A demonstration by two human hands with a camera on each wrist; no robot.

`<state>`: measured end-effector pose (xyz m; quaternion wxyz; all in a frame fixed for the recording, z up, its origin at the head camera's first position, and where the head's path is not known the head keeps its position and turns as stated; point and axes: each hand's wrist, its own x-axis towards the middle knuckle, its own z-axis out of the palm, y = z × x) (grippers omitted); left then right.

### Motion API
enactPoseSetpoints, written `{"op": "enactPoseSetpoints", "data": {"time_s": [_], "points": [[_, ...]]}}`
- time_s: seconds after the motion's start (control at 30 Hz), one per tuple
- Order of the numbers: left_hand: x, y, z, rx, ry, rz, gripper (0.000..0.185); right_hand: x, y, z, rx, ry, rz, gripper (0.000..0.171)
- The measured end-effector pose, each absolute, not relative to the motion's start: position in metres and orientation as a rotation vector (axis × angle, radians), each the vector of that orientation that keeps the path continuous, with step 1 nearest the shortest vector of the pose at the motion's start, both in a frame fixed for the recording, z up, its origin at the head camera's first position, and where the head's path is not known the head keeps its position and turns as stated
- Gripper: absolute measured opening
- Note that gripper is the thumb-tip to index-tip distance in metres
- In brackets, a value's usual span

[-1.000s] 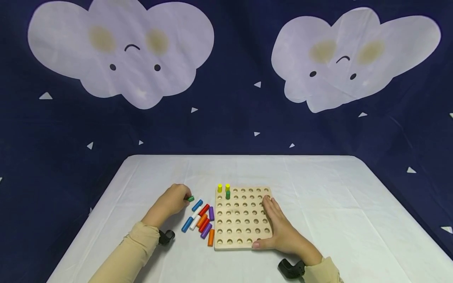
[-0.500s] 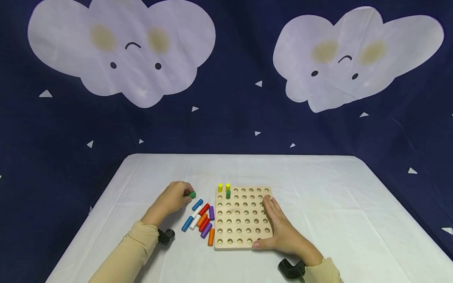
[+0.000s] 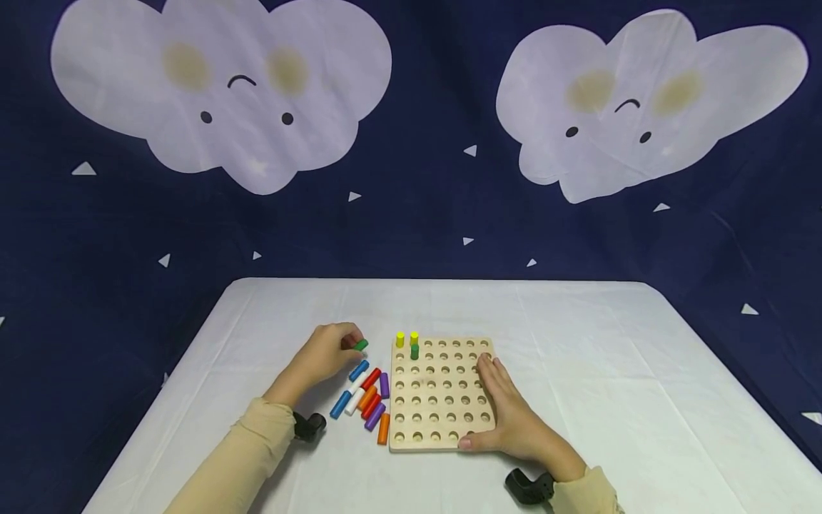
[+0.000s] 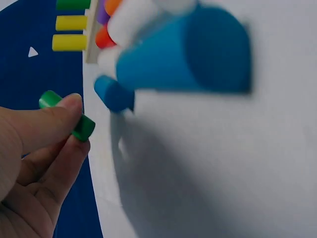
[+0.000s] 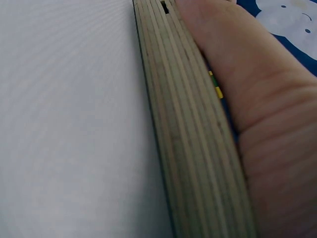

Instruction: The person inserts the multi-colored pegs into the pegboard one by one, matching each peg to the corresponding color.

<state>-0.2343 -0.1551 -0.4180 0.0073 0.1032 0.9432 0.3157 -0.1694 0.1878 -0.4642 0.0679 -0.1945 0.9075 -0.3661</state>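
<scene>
The left hand (image 3: pixel 324 353) pinched a green peg (image 3: pixel 361 345) between thumb and fingers, lifted just off the white tablecloth (image 3: pixel 578 343) and held left of the far-left corner of the wooden pegboard (image 3: pixel 449 435). The left wrist view showed the same pinch, the thumb laid over the green peg (image 4: pixel 67 114). Near that hand, a loose pile of pegs (image 3: pixel 366 400) lay on the cloth beside the board's left edge: blue, white, red, orange and purple ones. On the board, two yellow pegs (image 3: pixel 407 338) stood in the far row at the left, with a standing green peg (image 3: pixel 414 351) just nearer than the right one. The remaining holes were empty. The right hand (image 3: pixel 510 421) rested flat along the board's right side, fingers straight, thumb against its near edge, steadying it and grasping nothing. The step in hand appeared to be carrying the picked peg toward the board. The next move would call for turning it upright over an open hole, probably beside the standing green one.
</scene>
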Motion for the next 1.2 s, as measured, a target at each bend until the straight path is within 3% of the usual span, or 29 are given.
{"op": "enactPoseSetpoints", "data": {"time_s": [0.5, 1.2], "points": [[-0.237, -0.117, -0.425, 0.303, 2.838, 1.345, 0.021, -0.169, 0.188, -0.468, -0.575, 2.718, -1.119, 0.144], [-0.238, -0.099, -0.429, 0.482, 2.882, 1.199, 0.019, -0.171, 0.189, -0.466, -0.589, 2.739, -1.107, 0.144]]}}
